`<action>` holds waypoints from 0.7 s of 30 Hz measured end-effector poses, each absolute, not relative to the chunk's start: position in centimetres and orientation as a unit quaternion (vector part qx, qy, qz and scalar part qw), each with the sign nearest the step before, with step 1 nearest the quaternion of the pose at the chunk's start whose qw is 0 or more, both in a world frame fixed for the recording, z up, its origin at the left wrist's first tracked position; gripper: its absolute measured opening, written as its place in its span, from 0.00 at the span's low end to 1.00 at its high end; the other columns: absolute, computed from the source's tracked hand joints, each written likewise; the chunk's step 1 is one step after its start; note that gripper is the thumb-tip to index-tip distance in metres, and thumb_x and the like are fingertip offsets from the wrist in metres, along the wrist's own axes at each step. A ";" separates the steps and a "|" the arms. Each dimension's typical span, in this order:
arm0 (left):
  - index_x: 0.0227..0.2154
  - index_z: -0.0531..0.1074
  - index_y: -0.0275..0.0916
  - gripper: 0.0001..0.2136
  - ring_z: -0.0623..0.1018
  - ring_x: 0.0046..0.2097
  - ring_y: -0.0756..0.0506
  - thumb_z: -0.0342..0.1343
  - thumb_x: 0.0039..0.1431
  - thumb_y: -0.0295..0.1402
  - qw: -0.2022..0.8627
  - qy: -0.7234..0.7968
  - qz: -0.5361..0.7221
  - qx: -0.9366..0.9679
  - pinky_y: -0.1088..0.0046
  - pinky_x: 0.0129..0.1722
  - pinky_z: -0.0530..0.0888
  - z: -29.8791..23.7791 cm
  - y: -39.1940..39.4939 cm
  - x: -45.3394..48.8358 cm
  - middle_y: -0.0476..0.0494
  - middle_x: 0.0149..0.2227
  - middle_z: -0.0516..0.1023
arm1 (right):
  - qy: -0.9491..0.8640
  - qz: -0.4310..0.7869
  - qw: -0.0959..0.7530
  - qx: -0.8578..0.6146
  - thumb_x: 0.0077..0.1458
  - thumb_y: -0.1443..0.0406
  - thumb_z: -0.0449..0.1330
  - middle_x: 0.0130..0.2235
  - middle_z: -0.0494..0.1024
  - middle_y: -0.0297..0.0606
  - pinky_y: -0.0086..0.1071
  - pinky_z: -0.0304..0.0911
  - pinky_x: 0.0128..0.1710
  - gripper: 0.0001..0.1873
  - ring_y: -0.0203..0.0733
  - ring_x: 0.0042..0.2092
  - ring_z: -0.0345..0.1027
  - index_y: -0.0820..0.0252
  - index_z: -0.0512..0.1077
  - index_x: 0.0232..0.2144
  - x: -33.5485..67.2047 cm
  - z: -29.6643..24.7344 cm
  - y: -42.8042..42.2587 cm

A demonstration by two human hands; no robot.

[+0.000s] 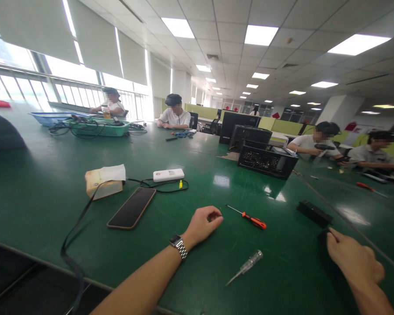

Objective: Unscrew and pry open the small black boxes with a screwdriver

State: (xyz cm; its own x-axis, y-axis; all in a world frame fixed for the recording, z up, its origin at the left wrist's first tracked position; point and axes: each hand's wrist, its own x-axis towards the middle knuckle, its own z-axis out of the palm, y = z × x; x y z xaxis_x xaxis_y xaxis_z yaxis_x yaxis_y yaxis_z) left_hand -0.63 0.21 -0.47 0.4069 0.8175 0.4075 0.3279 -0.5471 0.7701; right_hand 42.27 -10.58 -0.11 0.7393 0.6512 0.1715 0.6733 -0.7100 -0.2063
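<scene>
My left hand rests on the green table, fingers pinched together on something too small to name; a watch is on that wrist. Just right of it lies an orange-handled screwdriver. A clear-handled screwdriver lies nearer me. My right hand is closed, its fingertips touching a dark flat object at the lower right. A small black box lies beyond that hand.
A phone, a white power bank with cable and a tissue pack lie to the left. A black computer case stands ahead. Several other people sit around the table; baskets stand far left.
</scene>
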 end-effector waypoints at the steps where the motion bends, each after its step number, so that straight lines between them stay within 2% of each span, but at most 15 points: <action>1: 0.30 0.76 0.36 0.07 0.73 0.30 0.48 0.55 0.56 0.33 0.304 0.365 0.403 0.782 0.75 0.31 0.69 -0.5 0.2 -0.6 0.46 0.28 0.77 | -0.336 -0.040 0.124 -0.933 0.55 0.46 0.40 0.51 0.73 0.55 0.60 0.64 0.42 0.36 0.73 0.52 0.65 0.53 0.67 0.58 41.9 0.3 -10.7; 3: 0.30 0.76 0.36 0.07 0.74 0.30 0.48 0.55 0.56 0.33 0.304 0.363 0.404 0.783 0.75 0.30 0.69 -0.5 0.2 -0.6 0.46 0.29 0.77 | -0.321 -0.019 0.111 -0.940 0.54 0.45 0.44 0.49 0.74 0.55 0.56 0.66 0.41 0.35 0.70 0.50 0.67 0.51 0.68 0.57 41.8 0.9 -10.8; 7: 0.29 0.76 0.36 0.07 0.74 0.31 0.47 0.55 0.56 0.33 0.302 0.361 0.404 0.784 0.75 0.30 0.69 -0.5 0.2 -0.6 0.45 0.29 0.78 | -0.307 -0.007 0.112 -0.945 0.48 0.41 0.50 0.50 0.74 0.55 0.54 0.68 0.34 0.37 0.72 0.48 0.68 0.47 0.69 0.56 43.1 0.6 -10.9; 12: 0.29 0.76 0.36 0.07 0.75 0.31 0.47 0.56 0.56 0.33 0.299 0.364 0.404 0.784 0.75 0.30 0.69 -0.4 0.1 -0.7 0.45 0.29 0.78 | -0.319 0.027 0.146 -0.936 0.46 0.40 0.51 0.50 0.74 0.54 0.55 0.69 0.32 0.37 0.72 0.48 0.68 0.46 0.70 0.55 44.3 0.0 -10.9; 15: 0.29 0.76 0.36 0.07 0.75 0.31 0.47 0.56 0.56 0.33 0.298 0.361 0.402 0.787 0.75 0.30 0.69 -0.4 0.1 -0.6 0.45 0.29 0.78 | -0.314 0.045 0.149 -0.937 0.46 0.38 0.50 0.51 0.73 0.55 0.56 0.68 0.32 0.39 0.74 0.48 0.68 0.46 0.69 0.56 44.3 -0.1 -10.9; 21: 0.28 0.76 0.37 0.07 0.74 0.31 0.47 0.56 0.55 0.33 0.292 0.364 0.404 0.787 0.75 0.30 0.69 -0.6 0.2 -0.6 0.45 0.29 0.78 | -0.364 0.028 0.140 -0.920 0.53 0.40 0.40 0.56 0.70 0.57 0.57 0.68 0.37 0.41 0.71 0.50 0.68 0.52 0.61 0.61 45.6 -1.9 -10.5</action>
State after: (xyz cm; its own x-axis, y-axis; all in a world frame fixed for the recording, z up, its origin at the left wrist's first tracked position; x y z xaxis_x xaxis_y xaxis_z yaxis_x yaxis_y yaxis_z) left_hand -0.61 0.17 -0.61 0.4082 0.8086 0.4238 0.3361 -0.5647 0.7537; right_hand 45.56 -10.46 -1.87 0.7330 0.6783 0.0505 0.6628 -0.6956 -0.2772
